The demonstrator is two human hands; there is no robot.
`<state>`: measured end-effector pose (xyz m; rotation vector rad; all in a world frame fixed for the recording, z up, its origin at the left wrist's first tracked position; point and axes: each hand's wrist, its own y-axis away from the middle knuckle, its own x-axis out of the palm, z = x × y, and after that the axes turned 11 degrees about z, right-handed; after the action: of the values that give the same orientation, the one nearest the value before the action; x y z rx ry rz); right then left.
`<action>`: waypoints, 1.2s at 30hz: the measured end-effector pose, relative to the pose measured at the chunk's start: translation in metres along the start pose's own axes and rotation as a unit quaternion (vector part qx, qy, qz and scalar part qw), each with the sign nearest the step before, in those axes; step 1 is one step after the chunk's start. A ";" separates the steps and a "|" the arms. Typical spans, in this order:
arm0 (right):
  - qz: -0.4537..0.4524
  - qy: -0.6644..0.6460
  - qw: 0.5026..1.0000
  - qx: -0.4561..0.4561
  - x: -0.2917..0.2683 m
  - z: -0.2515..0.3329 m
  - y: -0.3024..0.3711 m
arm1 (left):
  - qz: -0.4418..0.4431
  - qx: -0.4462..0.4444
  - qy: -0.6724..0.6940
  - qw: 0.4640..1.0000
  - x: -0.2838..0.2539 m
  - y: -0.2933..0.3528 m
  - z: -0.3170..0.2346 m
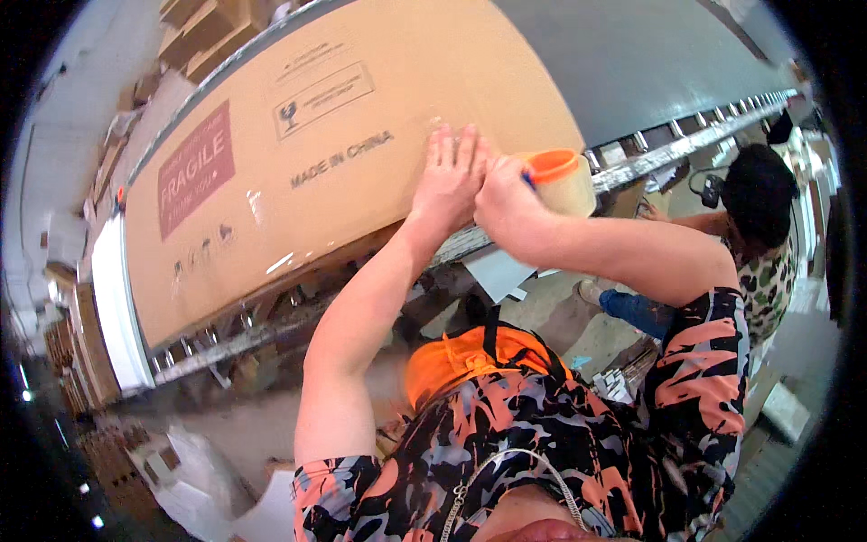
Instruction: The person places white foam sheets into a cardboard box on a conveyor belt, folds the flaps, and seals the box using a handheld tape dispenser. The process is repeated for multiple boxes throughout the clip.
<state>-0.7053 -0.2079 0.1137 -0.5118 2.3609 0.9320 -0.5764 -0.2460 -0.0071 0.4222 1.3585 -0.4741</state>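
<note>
Shirt: dark, patterned with coral and grey, a chain (pixel 510 451) at its neck.
Waist: bright orange cloth (pixel 474 354) with a black strap across it.
Left hand (pixel 445 181): laid flat on the box top close to its near edge, fingers stretched out and gripping nothing.
Right hand (pixel 508 200): curled tight just beside the left one, closed on the tape roll.
Tape roll (pixel 580 190): at the near right corner of the box – pale yellowish tape around an orange core, a bit of blue showing by the fingers.
Box (pixel 334 181): large, brown and flat, lying along the conveyor; dark printing and a dark red label on top, the label toward the left end.
Conveyor (pixel 623 172): metal rail and rollers, showing past the near edge and right end of the box.
White panel (pixel 122 303): against the left end of the box.
Co-worker (pixel 768 271): off to the right, beyond the rail – camouflage top, blue trousers.
Grey surface (pixel 650 68): past the right end of the box.
Cartons (pixel 212 41): stacked beyond its far left side.
</note>
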 end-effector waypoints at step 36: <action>-0.049 -0.596 0.701 0.390 0.036 -0.020 -0.164 | 0.045 -0.629 0.240 0.738 0.028 0.568 0.358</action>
<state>-0.6540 -0.3400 0.0212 0.2911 1.2366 0.0015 0.0348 0.0295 0.0327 -0.5734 1.8152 0.7397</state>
